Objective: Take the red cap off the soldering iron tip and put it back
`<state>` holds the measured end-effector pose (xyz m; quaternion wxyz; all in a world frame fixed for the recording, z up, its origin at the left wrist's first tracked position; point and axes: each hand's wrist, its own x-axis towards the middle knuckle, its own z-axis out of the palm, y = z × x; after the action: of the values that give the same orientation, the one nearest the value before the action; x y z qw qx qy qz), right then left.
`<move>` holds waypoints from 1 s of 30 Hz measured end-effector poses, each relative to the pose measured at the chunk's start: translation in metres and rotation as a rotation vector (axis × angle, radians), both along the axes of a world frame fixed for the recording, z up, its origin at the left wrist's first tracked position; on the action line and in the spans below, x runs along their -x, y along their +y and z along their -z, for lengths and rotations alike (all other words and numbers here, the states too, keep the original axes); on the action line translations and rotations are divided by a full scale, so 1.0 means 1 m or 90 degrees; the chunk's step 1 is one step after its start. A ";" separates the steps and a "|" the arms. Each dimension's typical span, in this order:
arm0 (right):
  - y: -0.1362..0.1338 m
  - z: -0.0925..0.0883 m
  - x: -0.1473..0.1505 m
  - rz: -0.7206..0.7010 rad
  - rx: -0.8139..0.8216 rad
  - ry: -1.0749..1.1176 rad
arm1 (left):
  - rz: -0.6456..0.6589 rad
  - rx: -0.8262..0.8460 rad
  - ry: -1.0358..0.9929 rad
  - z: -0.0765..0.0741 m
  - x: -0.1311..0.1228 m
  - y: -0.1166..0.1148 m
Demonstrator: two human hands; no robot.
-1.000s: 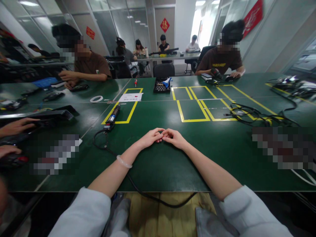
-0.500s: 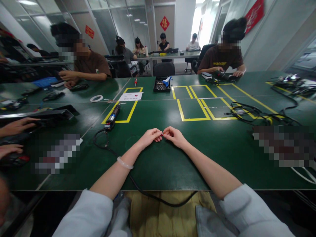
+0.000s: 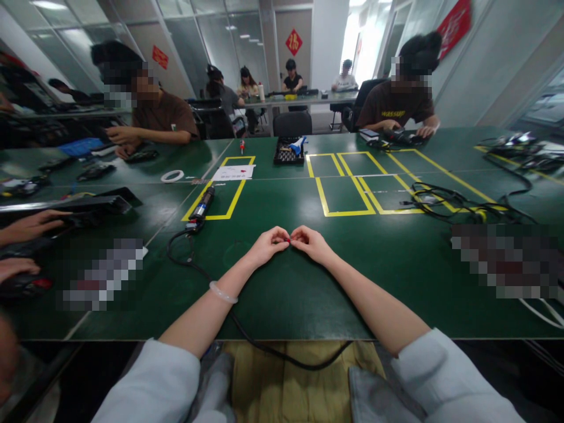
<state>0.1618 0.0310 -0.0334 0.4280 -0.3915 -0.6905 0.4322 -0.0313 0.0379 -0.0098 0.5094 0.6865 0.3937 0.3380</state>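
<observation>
Fingertip to fingertip, my left hand (image 3: pixel 269 244) and my right hand (image 3: pixel 311 242) meet just above the green table (image 3: pixel 282 294). Between them shows a small red piece (image 3: pixel 288 239), too small and too covered by fingers to name. Both hands are closed in a pinch around it. Left of my hands lies a black cylindrical electric screwdriver (image 3: pixel 203 203), inside a yellow tape outline. Its black cable (image 3: pixel 198 269) runs under my left forearm and over the table's front edge.
A black tray (image 3: pixel 288 155) with a blue-and-white item stands at the back. A white paper (image 3: pixel 233 172) and a tape roll (image 3: pixel 171 176) lie left of it. Coiled cables (image 3: pixel 434 200) are at right. A co-worker's hands (image 3: pixel 35 226) reach in from the left; more people sit opposite.
My left fingers have shifted and curled more, with the thumb lower. The red piece shows more clearly between the hands. The co-worker's lower hand at left moved slightly.
</observation>
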 end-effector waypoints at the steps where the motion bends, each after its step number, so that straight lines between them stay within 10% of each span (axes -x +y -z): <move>1: 0.000 0.000 0.000 0.001 0.004 0.001 | 0.000 -0.015 0.007 0.000 0.000 0.000; 12: -0.001 -0.004 -0.001 0.010 -0.026 -0.066 | -0.011 -0.041 0.031 -0.006 0.015 0.011; 22: 0.000 -0.003 -0.001 0.012 -0.009 -0.066 | -0.506 -0.262 0.584 -0.028 0.177 0.066; 30: 0.001 0.000 -0.001 0.002 0.002 -0.052 | -0.410 -0.103 0.676 -0.018 0.241 0.091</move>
<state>0.1630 0.0323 -0.0330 0.3996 -0.4107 -0.7059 0.4164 -0.2722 0.1290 0.0078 0.0635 0.6439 0.7535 0.1161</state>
